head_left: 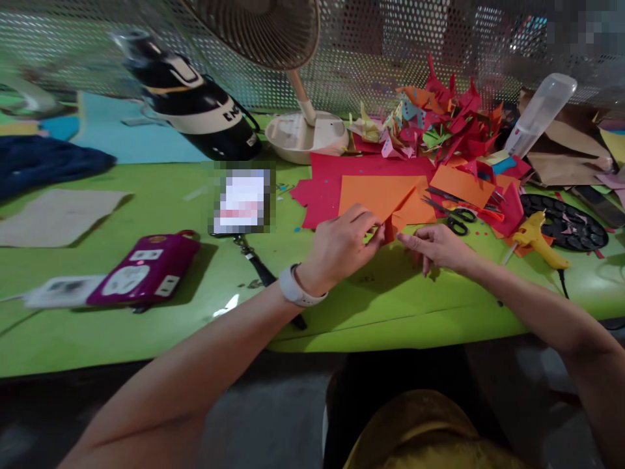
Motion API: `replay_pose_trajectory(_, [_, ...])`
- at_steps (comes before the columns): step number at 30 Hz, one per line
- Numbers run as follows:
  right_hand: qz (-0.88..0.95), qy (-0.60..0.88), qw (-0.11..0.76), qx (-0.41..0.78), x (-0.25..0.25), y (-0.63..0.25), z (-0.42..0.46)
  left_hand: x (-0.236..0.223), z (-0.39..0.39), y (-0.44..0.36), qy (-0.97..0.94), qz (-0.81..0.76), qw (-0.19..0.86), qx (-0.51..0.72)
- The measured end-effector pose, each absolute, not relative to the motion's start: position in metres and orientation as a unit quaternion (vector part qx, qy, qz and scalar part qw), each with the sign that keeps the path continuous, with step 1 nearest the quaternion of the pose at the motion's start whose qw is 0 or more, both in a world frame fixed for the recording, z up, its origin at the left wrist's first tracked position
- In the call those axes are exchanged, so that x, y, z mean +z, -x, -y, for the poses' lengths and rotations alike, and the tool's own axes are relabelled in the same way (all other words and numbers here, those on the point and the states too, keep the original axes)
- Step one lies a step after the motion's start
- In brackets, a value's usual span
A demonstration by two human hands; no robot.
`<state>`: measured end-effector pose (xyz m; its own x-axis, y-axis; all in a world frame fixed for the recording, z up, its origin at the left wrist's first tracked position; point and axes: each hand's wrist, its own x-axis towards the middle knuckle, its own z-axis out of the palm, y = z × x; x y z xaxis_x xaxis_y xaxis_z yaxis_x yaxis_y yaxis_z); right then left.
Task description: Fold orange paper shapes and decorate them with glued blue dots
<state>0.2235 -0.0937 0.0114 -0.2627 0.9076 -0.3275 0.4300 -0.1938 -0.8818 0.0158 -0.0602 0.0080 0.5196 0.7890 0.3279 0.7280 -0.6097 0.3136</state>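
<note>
Over the front of the green table, my left hand (342, 247) is closed in a pinch on a small piece of folded orange paper (399, 223). A pointed flap of it stands up to the right. From the other side, my right hand (439, 247) has its thumb and fingertips closed at the paper's lower right edge; its other fingers curl below. Just behind lies a flat orange sheet (364, 193) on red paper (325, 170). Black-handled scissors (458, 220) rest beyond my right hand, beside a smaller orange piece (461, 187).
A yellow glue gun (540, 241) and black round tray (581, 225) lie right. Behind are folded paper shapes (439, 120), a clear bottle (541, 114), a fan (307, 133) and a black bottle (205, 111). A purple case (146, 270) and a badge with strap (258, 264) lie left.
</note>
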Motion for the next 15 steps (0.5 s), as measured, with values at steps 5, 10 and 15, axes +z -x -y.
replay_pose_trajectory(5, [0.511,0.533,0.342,0.582,0.000,-0.215,0.091,0.004,0.071,-0.021,-0.871,-0.413,0.121,0.237])
replay_pose_trajectory(10, [0.489,0.506,0.387,0.596,-0.002,-0.217,0.089,0.003,0.073,-0.023,-0.833,-0.407,0.231,0.294])
replay_pose_trajectory(15, [0.504,0.467,0.401,0.605,-0.005,-0.219,0.089,0.000,0.069,-0.026,-0.724,-0.377,0.481,0.319])
